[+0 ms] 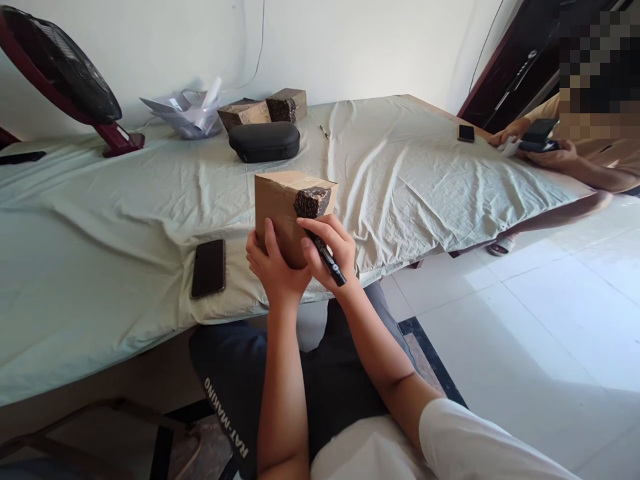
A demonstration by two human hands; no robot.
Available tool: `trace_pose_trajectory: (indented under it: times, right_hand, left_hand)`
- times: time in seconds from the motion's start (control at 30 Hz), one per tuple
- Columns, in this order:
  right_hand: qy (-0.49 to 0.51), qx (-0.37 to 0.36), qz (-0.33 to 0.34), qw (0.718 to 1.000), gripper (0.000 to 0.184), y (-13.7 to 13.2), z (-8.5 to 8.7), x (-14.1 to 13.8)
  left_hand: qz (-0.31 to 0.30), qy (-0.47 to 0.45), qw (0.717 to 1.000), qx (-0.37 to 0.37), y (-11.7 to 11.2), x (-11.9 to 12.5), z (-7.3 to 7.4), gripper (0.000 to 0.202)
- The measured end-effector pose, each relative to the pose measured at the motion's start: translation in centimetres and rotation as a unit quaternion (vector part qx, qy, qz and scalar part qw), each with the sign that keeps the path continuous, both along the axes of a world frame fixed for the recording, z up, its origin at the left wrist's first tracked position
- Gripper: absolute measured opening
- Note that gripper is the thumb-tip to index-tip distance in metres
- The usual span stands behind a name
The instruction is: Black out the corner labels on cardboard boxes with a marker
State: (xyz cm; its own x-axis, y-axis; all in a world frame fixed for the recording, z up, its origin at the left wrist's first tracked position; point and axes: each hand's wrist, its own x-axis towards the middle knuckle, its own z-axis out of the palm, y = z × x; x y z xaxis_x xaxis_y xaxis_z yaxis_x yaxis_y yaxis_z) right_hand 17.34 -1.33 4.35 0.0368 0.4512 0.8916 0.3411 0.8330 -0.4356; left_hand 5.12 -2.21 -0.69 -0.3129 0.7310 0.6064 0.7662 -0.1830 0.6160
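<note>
A brown cardboard box (276, 208) is held up at the table's near edge, with a black scribbled patch (313, 201) across its upper right corner. My left hand (280, 267) grips the box from below and the left, thumb on the near face. In my right hand (334, 248) is a black marker pen (327, 259), pinched between thumb and fingers. The marker's tip end points up toward the dark patch; whether it touches the cardboard is hidden by my fingers. Left of my hands, a dark smartphone (209, 268) lies on the cloth.
Behind the box are a black zip case (264, 141), two more marked boxes (245, 113) and a clear plastic basket (187, 115). A fan (65, 73) stands at the left. At the right end, another person's hands (550, 155) hold a dark object near a phone (465, 133).
</note>
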Motion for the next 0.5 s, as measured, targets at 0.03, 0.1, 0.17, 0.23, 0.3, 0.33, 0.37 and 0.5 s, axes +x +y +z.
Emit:
trace_pose_trajectory:
  times: [0.03,0.1,0.17,0.23,0.3,0.33,0.37,0.5]
  right_hand:
    - [0.006,-0.002,0.0,1.0,0.022,0.0,0.1,0.3]
    - [0.012,-0.021,-0.007,1.0,0.02,0.0,0.2,0.8]
    - [0.008,-0.037,-0.009,0.999,0.019,-0.1,0.4,1.1]
    - [-0.003,-0.04,-0.001,0.999,0.018,-0.4,0.7,1.3]
    - [-0.022,-0.041,0.008,0.999,0.019,-0.7,1.0,1.4]
    - [-0.031,-0.044,0.012,0.998,0.019,-0.9,1.2,1.4]
    - [-0.038,-0.048,0.016,0.998,0.018,-1.1,1.5,1.5]
    - [-0.058,-0.077,0.024,0.995,0.016,-1.8,2.6,1.4]
  left_hand:
    - [-0.012,0.0,1.0,-0.003,-0.1,-0.2,0.0,0.101]
    - [-0.033,0.0,0.999,-0.008,-0.2,-0.9,-0.1,0.109]
    - [-0.052,0.0,0.999,-0.006,-0.3,-1.5,-0.1,0.114]
    - [-0.063,-0.001,0.998,-0.001,-0.4,-1.9,-0.1,0.117]
    - [-0.07,-0.001,0.998,-0.004,-0.6,-2.0,0.1,0.118]
    - [-0.073,-0.001,0.997,-0.006,-0.7,-2.0,0.2,0.117]
    - [-0.076,-0.003,0.997,-0.006,-0.8,-1.9,0.3,0.115]
    - [-0.083,-0.008,0.997,-0.001,-0.9,-1.8,0.4,0.111]
